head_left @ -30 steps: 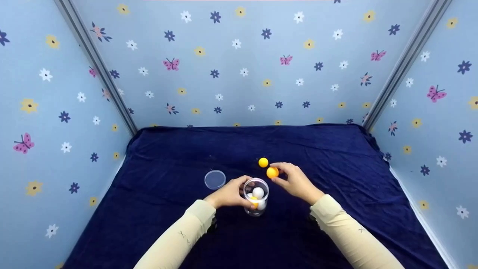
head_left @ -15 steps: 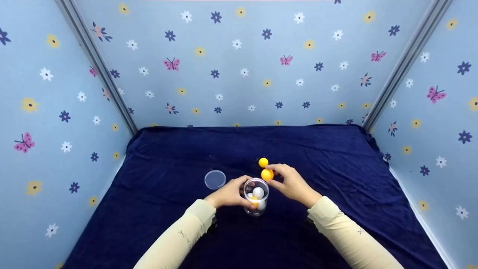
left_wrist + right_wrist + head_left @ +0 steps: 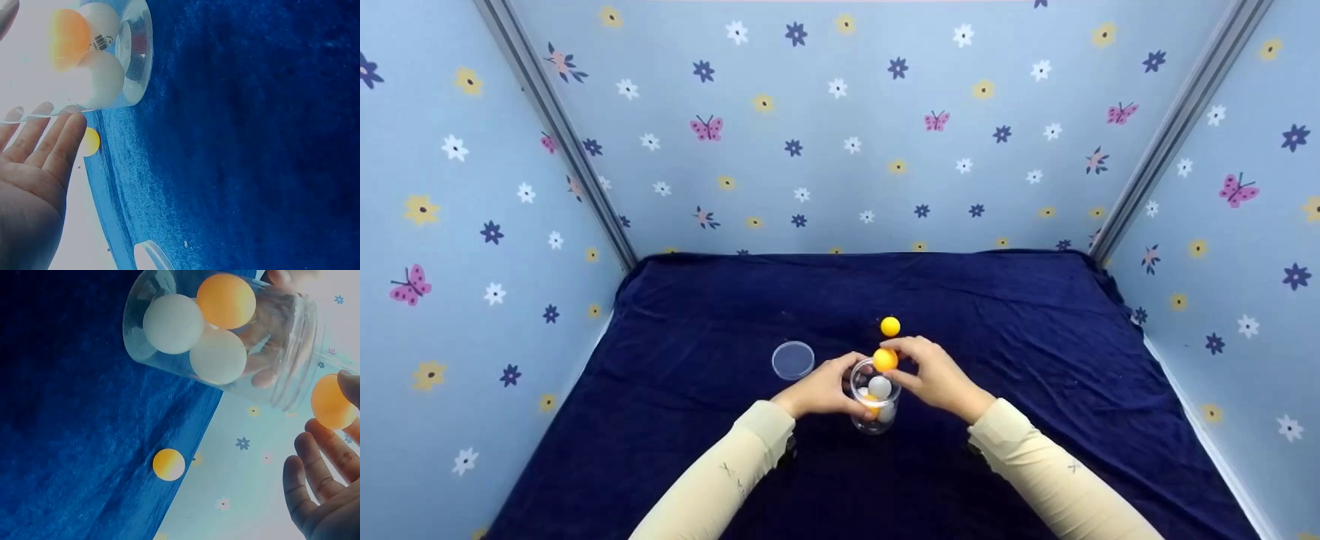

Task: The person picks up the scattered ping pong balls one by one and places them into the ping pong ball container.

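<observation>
A clear plastic jar point(image 3: 874, 424) stands uncapped on the blue cloth, with several white and orange ping-pong balls inside. My left hand point(image 3: 826, 386) grips the jar from its left side, fingers behind and thumb in front. Between thumb and fingertips my right hand point(image 3: 939, 376) pinches an orange ping-pong ball point(image 3: 885, 360) at the jar's mouth, over the far rim in the head view. In the right wrist view that pinched ball point(image 3: 332, 403) appears just outside the threaded rim. Another orange ball point(image 3: 890, 326) lies on the cloth beyond the jar.
A round clear lid point(image 3: 793, 361) lies flat on the cloth, left of the jar. Dark blue cloth point(image 3: 720, 300) covers the table. Flower-patterned walls point(image 3: 840, 150) enclose the back and both sides.
My right hand has carried the pinched orange ball leftward and nearer, from beside the loose ball to the jar's mouth. The left hand and jar have stayed in place.
</observation>
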Tool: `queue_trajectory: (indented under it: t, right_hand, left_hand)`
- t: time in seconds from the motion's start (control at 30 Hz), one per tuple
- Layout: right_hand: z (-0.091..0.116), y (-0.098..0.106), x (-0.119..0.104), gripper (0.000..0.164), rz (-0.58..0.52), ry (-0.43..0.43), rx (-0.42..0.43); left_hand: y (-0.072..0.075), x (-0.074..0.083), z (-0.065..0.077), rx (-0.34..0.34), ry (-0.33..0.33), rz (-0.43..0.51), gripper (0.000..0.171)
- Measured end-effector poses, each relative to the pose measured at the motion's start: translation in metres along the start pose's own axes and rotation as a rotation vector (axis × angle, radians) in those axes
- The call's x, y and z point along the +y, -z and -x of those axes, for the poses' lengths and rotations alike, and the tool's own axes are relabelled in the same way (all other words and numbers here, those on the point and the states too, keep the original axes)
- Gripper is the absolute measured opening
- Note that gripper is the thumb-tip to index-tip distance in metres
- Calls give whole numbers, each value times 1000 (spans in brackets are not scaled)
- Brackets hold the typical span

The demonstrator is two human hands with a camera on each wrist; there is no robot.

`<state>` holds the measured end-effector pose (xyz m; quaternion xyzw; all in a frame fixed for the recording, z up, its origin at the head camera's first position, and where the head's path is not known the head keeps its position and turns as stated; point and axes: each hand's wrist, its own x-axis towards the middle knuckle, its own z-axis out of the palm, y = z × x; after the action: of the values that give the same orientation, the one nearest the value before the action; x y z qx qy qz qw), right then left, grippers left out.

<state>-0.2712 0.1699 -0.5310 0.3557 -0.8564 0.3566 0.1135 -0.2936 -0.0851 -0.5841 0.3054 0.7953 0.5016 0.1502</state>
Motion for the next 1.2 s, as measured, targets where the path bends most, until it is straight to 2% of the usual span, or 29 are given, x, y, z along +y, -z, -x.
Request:
queue_trajectory:
  t: [0.27,0.43,0.6,0.73,0.93,1.2]
  right_hand:
    - [0,-10,-1,42,-23,15,-4]
    - [0,-17,-2,41,-1,17,2]
    - [2,-21,0,38,4,-18,4]
    - [1,-22,-2,35,12,-60,2]
    - [0,-26,-3,33,14,-89,12]
    - [-2,-33,0,25,5,-52,44]
  left_hand:
    - [0,0,3,-5,-17,-34,74]
    - [0,-2,3,2,-15,-27,75]
    - [0,-5,5,-11,-8,17,79]
    - [2,-7,8,-4,1,18,80]
    - [5,-9,10,16,8,1,74]
    - [6,-9,11,25,-3,5,63]
